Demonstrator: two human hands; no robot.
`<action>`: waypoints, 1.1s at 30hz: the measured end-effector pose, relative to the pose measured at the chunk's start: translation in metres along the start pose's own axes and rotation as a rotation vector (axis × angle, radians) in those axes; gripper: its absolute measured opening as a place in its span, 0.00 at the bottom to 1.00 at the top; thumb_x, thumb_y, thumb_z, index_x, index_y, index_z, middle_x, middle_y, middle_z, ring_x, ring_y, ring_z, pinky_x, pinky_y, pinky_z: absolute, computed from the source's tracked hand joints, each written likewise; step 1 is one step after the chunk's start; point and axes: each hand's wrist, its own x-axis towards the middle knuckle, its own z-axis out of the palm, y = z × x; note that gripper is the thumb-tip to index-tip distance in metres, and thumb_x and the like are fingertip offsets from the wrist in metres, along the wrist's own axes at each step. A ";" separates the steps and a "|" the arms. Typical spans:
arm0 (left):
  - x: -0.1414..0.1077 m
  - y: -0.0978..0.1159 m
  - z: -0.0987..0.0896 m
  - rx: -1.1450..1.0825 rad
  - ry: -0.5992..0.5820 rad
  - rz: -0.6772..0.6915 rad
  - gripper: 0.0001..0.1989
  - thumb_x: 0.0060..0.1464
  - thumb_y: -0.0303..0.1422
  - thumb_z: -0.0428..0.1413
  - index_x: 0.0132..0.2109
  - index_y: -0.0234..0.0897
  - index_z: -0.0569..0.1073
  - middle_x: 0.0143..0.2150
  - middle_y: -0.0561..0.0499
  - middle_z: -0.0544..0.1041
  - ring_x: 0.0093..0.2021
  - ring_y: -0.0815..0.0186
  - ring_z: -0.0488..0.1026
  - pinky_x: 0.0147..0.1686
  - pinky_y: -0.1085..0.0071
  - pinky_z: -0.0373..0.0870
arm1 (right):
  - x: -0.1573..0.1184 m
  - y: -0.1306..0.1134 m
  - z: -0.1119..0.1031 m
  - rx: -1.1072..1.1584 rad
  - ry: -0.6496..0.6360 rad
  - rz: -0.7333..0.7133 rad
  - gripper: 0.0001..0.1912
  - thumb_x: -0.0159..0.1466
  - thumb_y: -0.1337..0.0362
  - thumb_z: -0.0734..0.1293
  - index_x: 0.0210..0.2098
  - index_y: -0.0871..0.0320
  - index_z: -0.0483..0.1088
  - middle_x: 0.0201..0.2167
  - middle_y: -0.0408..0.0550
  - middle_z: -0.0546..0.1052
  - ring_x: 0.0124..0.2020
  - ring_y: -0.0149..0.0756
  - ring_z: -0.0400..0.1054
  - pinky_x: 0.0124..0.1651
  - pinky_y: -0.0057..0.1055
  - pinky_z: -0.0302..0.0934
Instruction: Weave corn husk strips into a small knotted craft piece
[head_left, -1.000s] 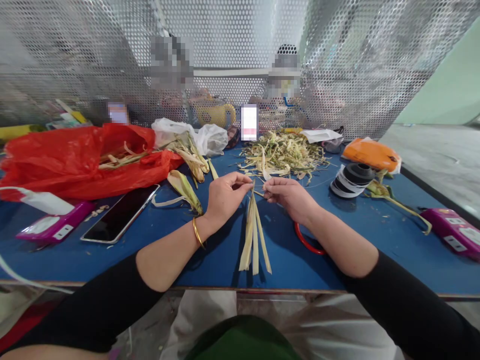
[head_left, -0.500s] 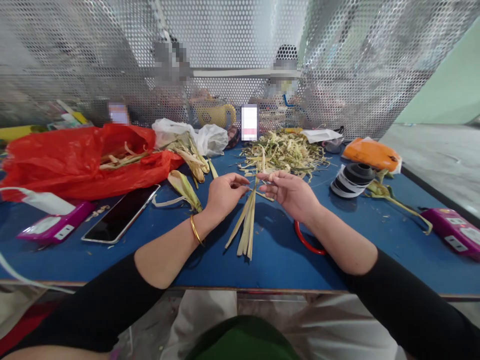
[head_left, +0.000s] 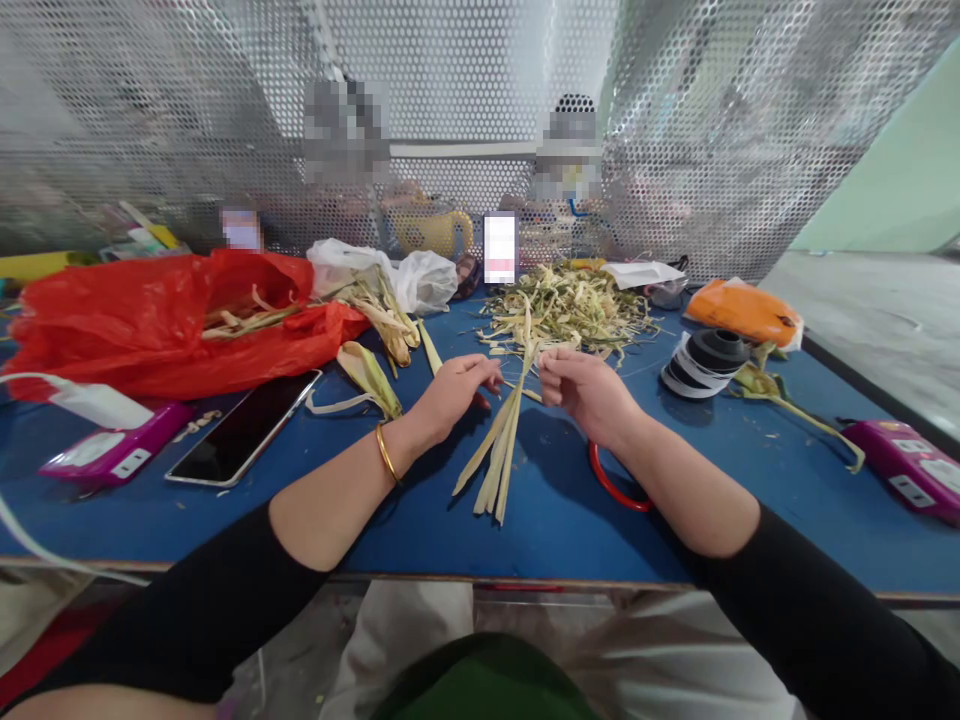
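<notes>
A fan of pale dried corn husk strips stands between my hands, gathered narrow at the top and spread toward me below. My left hand, with a gold bangle at its wrist, is just left of the gathered part. Its thumb and forefinger are pressed together; whatever they pinch is too fine to see. Close against the right side of the gathered husks, my right hand is closed with fingers curled in. What lies inside its grip is hidden. A red ring-shaped band shows by my right wrist.
Behind the hands lies a heap of husk shreds. To the left are loose husks, a phone, a red plastic bag and a purple power strip. A thread spool and an orange packet stand right.
The top of the husk fan has shifted right and now leans toward my right hand. My right fingers have curled in. My left fingers have come together, slightly apart from the husks.
</notes>
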 end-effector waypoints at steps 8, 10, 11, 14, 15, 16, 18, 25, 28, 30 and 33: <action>-0.003 0.005 0.002 -0.560 -0.146 -0.153 0.14 0.51 0.35 0.56 0.24 0.35 0.61 0.37 0.48 0.76 0.25 0.74 0.68 0.24 0.76 0.64 | 0.002 0.010 0.002 -0.253 0.085 -0.019 0.04 0.50 0.67 0.67 0.22 0.59 0.66 0.15 0.35 0.61 0.14 0.21 0.51 0.20 0.25 0.43; -0.002 0.004 0.002 -0.572 -0.140 -0.151 0.14 0.52 0.35 0.56 0.25 0.35 0.62 0.34 0.50 0.75 0.25 0.73 0.68 0.24 0.76 0.64 | 0.003 0.011 0.002 -0.287 0.080 -0.013 0.04 0.50 0.66 0.66 0.22 0.59 0.66 0.15 0.35 0.61 0.14 0.22 0.51 0.20 0.25 0.44; -0.002 0.004 0.003 -0.573 -0.145 -0.145 0.13 0.53 0.35 0.56 0.25 0.35 0.62 0.31 0.51 0.73 0.24 0.73 0.68 0.24 0.76 0.64 | 0.003 0.011 0.002 -0.304 0.077 -0.009 0.04 0.50 0.65 0.66 0.22 0.59 0.67 0.14 0.35 0.61 0.14 0.22 0.51 0.20 0.26 0.44; -0.002 0.004 0.004 -0.552 -0.158 -0.114 0.13 0.55 0.35 0.55 0.26 0.36 0.62 0.23 0.56 0.65 0.20 0.74 0.63 0.22 0.76 0.63 | 0.003 0.011 0.001 -0.403 0.095 0.014 0.04 0.51 0.65 0.66 0.22 0.58 0.67 0.13 0.35 0.60 0.14 0.23 0.51 0.20 0.26 0.42; -0.002 0.004 0.004 -0.539 -0.154 -0.105 0.14 0.55 0.35 0.55 0.26 0.36 0.62 0.21 0.57 0.63 0.19 0.75 0.61 0.21 0.77 0.62 | 0.003 0.010 0.000 -0.449 0.104 0.026 0.04 0.51 0.65 0.66 0.22 0.58 0.67 0.12 0.35 0.60 0.14 0.23 0.51 0.20 0.26 0.41; -0.002 0.004 0.004 -0.527 -0.144 -0.103 0.14 0.56 0.35 0.54 0.25 0.36 0.62 0.20 0.58 0.61 0.18 0.75 0.60 0.21 0.77 0.61 | 0.002 0.010 -0.001 -0.493 0.105 0.038 0.05 0.51 0.64 0.66 0.21 0.58 0.67 0.12 0.35 0.60 0.14 0.23 0.51 0.20 0.26 0.40; -0.001 0.003 0.004 -0.510 -0.112 -0.119 0.15 0.56 0.35 0.54 0.25 0.36 0.61 0.20 0.58 0.60 0.17 0.75 0.58 0.20 0.78 0.60 | 0.001 0.008 -0.003 -0.561 0.072 0.053 0.09 0.53 0.61 0.67 0.20 0.58 0.66 0.11 0.35 0.60 0.14 0.24 0.51 0.20 0.26 0.41; 0.000 -0.002 0.006 -0.460 -0.115 -0.159 0.14 0.55 0.35 0.54 0.25 0.37 0.61 0.20 0.58 0.59 0.18 0.75 0.57 0.19 0.78 0.58 | -0.003 0.005 0.002 -0.283 -0.075 -0.169 0.13 0.54 0.58 0.71 0.19 0.58 0.68 0.28 0.44 0.75 0.32 0.30 0.67 0.39 0.27 0.60; -0.001 -0.005 0.008 -0.409 -0.135 -0.126 0.14 0.54 0.36 0.55 0.24 0.36 0.62 0.20 0.57 0.61 0.19 0.75 0.58 0.20 0.78 0.57 | -0.006 0.005 0.005 -0.093 -0.179 -0.107 0.15 0.56 0.54 0.71 0.23 0.58 0.68 0.32 0.47 0.76 0.37 0.35 0.70 0.45 0.33 0.63; -0.001 -0.006 0.008 -0.354 -0.159 -0.111 0.15 0.55 0.37 0.55 0.24 0.35 0.63 0.20 0.56 0.62 0.19 0.76 0.58 0.20 0.78 0.56 | -0.006 0.006 0.005 -0.072 -0.250 -0.052 0.16 0.57 0.53 0.70 0.25 0.58 0.67 0.26 0.44 0.74 0.32 0.34 0.71 0.41 0.33 0.64; -0.003 -0.005 0.010 -0.244 -0.188 -0.088 0.17 0.55 0.40 0.55 0.25 0.36 0.63 0.20 0.57 0.62 0.18 0.76 0.58 0.19 0.78 0.56 | -0.005 0.009 0.004 -0.204 -0.243 -0.041 0.16 0.58 0.53 0.70 0.24 0.58 0.66 0.16 0.37 0.65 0.20 0.27 0.61 0.28 0.27 0.59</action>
